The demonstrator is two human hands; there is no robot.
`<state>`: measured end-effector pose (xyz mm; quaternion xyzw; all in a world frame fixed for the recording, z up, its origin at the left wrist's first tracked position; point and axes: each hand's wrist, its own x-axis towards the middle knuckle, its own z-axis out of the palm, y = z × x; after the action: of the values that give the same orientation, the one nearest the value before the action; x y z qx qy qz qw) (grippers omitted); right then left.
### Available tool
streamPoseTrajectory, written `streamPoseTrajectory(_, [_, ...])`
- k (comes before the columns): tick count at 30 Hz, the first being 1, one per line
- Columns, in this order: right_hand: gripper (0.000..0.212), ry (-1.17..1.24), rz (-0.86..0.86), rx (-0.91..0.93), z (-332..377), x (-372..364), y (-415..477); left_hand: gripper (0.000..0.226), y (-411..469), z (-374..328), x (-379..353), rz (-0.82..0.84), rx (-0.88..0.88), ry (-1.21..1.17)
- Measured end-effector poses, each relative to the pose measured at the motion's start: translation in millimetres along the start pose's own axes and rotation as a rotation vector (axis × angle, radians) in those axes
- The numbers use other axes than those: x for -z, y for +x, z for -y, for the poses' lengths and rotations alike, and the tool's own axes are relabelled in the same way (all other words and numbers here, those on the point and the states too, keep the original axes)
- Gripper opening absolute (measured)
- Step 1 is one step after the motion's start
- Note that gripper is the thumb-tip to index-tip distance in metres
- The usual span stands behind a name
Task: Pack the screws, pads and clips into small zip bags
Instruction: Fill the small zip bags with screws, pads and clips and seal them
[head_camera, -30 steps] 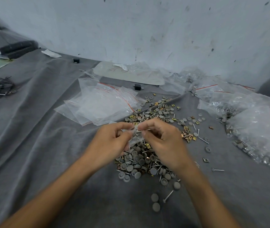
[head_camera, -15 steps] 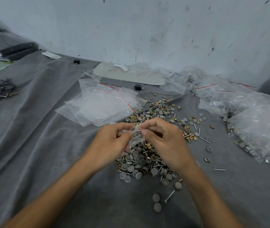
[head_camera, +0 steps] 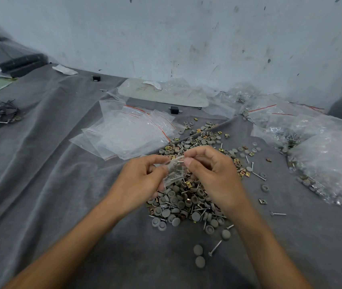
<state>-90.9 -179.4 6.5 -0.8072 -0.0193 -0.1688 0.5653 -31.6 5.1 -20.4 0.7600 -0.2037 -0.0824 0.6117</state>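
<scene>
Over the middle of the grey cloth worktop [head_camera: 41, 184], both hands hold one small clear zip bag [head_camera: 175, 172] just above the parts heap [head_camera: 186, 201]. Left hand [head_camera: 143, 180]: fingers closed on the bag's lower body, pinching film. Right hand [head_camera: 211, 174]: thumb and forefinger pinched at the bag's top edge, where a screw head shows at the mouth. Cannot tell whether the mouth is open or being pressed shut.

Key relation: bag sits between the two hands, long axis running up and slightly away, mouth toward the right hand. Screws inside lie along that axis. Right hand is nearer the mouth, so any feeding or sealing likely falls to it; left serves as the clamp.

Materials: bag is thin, crinkled, glossy film. Heap mixes round grey pads, dull and domed; slim bright metal screws; small square brass-coloured clips. Loose screw [head_camera: 215, 248] and two pads lie nearer the body.

Empty bags [head_camera: 128, 134] with red zip lines lie flat beyond the left hand; filled bags [head_camera: 328, 163] are piled at far right.
</scene>
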Motion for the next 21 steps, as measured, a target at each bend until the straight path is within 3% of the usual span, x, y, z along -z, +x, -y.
streamPoseTrajectory(8, [0.008, -0.091, -0.063, 0.038, 2, 13, -1, 0.024, 0, 0, 1, 0.002, 0.016, -0.050])
streamPoseTrajectory(17, [0.004, -0.658, -0.089, -0.113, -20, 56, 1, 0.024, 11, -10, 20, -0.229, 0.102, -0.263])
streamPoseTrajectory(21, [0.003, -0.635, 0.053, -0.112, -18, 52, -2, 0.023, 11, -10, 19, -0.218, 0.119, -0.250])
